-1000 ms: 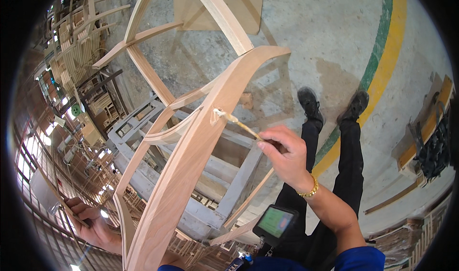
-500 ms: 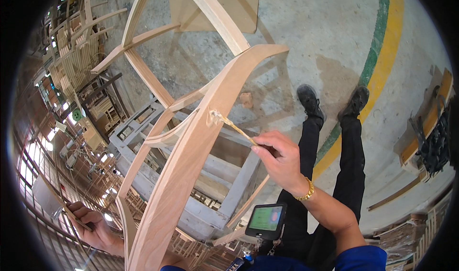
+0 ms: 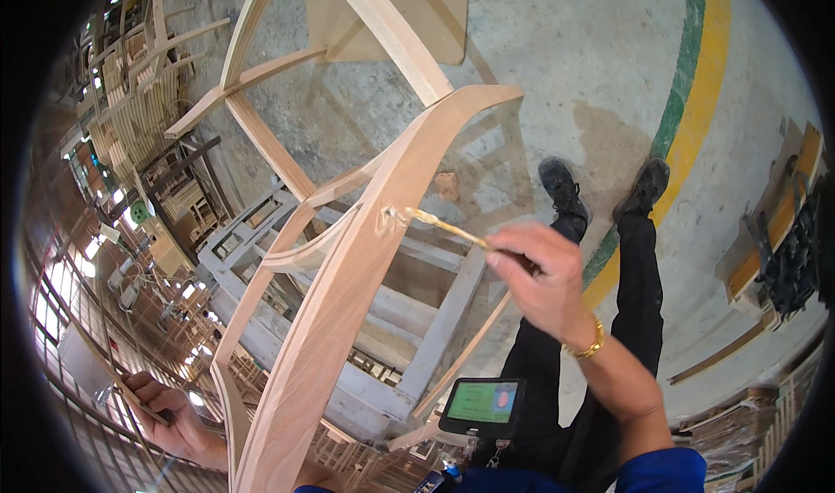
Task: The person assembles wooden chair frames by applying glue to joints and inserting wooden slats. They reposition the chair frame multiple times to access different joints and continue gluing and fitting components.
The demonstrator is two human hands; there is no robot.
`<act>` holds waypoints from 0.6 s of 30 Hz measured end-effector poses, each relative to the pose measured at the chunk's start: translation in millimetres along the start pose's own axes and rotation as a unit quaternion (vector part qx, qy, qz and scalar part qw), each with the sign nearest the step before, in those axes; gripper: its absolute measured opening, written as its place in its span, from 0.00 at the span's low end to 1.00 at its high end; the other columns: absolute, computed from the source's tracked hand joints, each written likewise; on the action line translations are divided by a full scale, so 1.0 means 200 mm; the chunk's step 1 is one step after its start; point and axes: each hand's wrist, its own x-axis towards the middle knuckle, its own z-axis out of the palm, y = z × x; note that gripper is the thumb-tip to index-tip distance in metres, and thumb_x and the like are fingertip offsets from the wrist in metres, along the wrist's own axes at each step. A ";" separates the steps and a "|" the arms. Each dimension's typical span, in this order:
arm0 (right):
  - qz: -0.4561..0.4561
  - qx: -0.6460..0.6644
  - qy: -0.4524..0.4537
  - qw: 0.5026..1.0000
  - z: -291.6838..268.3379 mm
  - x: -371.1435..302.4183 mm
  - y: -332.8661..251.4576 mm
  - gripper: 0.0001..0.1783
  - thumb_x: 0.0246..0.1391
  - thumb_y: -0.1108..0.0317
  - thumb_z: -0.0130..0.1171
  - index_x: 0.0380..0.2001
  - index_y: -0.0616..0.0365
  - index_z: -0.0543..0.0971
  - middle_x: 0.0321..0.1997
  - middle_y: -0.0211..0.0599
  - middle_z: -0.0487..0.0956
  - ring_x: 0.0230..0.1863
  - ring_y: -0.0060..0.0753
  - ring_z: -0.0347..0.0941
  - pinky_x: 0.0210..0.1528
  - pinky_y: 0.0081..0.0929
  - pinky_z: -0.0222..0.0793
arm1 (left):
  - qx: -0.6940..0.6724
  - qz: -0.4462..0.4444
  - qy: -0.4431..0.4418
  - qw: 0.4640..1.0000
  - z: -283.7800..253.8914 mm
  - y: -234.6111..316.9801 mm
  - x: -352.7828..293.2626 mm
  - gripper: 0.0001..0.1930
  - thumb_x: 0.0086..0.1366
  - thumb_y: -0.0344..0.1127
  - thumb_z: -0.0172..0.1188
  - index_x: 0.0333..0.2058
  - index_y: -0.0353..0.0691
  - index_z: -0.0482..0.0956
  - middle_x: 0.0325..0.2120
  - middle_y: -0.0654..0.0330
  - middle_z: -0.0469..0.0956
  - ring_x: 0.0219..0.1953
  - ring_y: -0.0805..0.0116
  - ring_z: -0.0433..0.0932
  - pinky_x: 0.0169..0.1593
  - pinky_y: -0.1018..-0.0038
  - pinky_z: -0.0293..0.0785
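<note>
A curved, unpainted wooden chair frame [image 3: 341, 306] slants up through the middle of the view. On its broad rail is a wet, whitish, glue-like smear [image 3: 388, 220] around a small hollow. My right hand [image 3: 541, 277] pinches a thin yellowish stick [image 3: 461, 232] between thumb and fingers; its coated tip is at the rail's edge, just right of the smear. At the lower left, beyond the rail, my left hand [image 3: 167, 416] is closed on the edge of a thin brown-edged sheet [image 3: 113, 373]. A whitish translucent surface shows on the sheet's far side; its kind is unclear.
Grey bench framework [image 3: 439, 328] stands under the chair frame. A brown board [image 3: 391, 23] lies on the concrete floor, with a small brownish block [image 3: 446, 185] nearer. Stacked wooden parts [image 3: 130, 145] fill the left. Black straps [image 3: 790, 249] hang at the right. A badge [image 3: 481, 402] dangles before me.
My right hand has moved right and slightly down, drawing the stick's tip off the smear toward the rail's edge. My left hand and the chair frame stay nearly where they were.
</note>
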 end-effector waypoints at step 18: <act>-0.266 -0.389 -0.229 0.852 -0.22 0.50 -0.39 0.03 0.35 0.75 0.52 0.19 0.58 0.70 0.19 0.34 0.67 0.23 0.35 0.69 0.20 0.31 0.66 | -0.068 -0.007 -0.015 0.998 -0.06 0.01 -0.01 0.16 0.65 0.29 0.44 0.50 0.30 0.58 0.36 0.60 0.63 0.32 0.76 0.67 0.31 0.82 0.69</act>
